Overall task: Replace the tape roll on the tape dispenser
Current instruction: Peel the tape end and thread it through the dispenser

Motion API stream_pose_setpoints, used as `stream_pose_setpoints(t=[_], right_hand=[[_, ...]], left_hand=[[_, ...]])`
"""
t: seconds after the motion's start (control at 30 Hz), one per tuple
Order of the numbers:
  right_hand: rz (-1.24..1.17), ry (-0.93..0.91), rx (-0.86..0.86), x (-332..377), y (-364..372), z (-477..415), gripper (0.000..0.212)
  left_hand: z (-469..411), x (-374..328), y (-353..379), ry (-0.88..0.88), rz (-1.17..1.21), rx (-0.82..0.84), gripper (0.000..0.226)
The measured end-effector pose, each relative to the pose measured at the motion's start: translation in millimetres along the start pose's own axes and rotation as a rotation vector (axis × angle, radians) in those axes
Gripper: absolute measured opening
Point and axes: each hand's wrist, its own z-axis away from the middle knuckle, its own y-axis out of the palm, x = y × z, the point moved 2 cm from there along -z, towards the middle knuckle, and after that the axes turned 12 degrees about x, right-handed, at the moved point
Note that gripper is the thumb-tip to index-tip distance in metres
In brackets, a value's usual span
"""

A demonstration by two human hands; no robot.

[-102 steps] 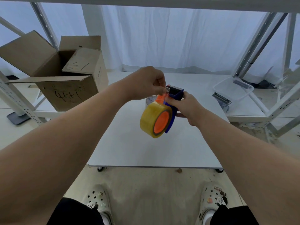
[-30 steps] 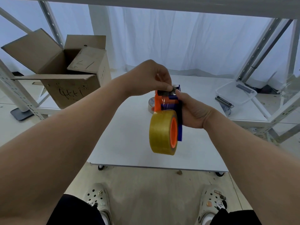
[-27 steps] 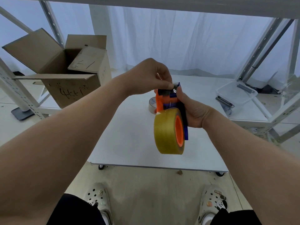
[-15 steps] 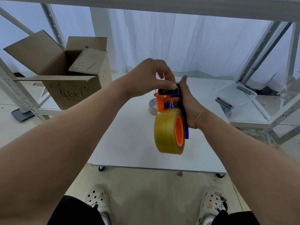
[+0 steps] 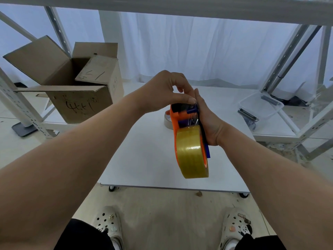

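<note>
My right hand (image 5: pixel 210 123) grips the tape dispenser (image 5: pixel 175 115), yellow tape roll (image 5: pixel 191 152) mounted, over the table (image 5: pixel 144 159) toward its near edge; left hand (image 5: pixel 167 92) pinches the tape end (image 5: pixel 193 117) at its top.

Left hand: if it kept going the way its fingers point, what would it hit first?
The left hand points rightward, its fingers pinching at the top of the tape dispenser. Straight on, it would almost at once meet the right hand, which holds the dispenser from the far side; they look nearly touching.
</note>
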Motion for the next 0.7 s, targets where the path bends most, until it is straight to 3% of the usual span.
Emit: stream_pose_setpoints(t=[0.27, 0.5, 0.7], right_hand=[[0.159, -0.012, -0.082, -3, -8, -1, 0.068], [0.307, -0.014, -0.146, -9, -5, -4, 0.08], [0.378, -0.053, -0.125, -9, -4, -6, 0.104]], left_hand=[[2, 5, -8, -0.173, 0.079, 0.106, 0.008], [1, 10, -8, -0.214, 0.018, 0.154, 0.009], [4, 9, -14, -0.204, 0.036, 0.132, 0.008]])
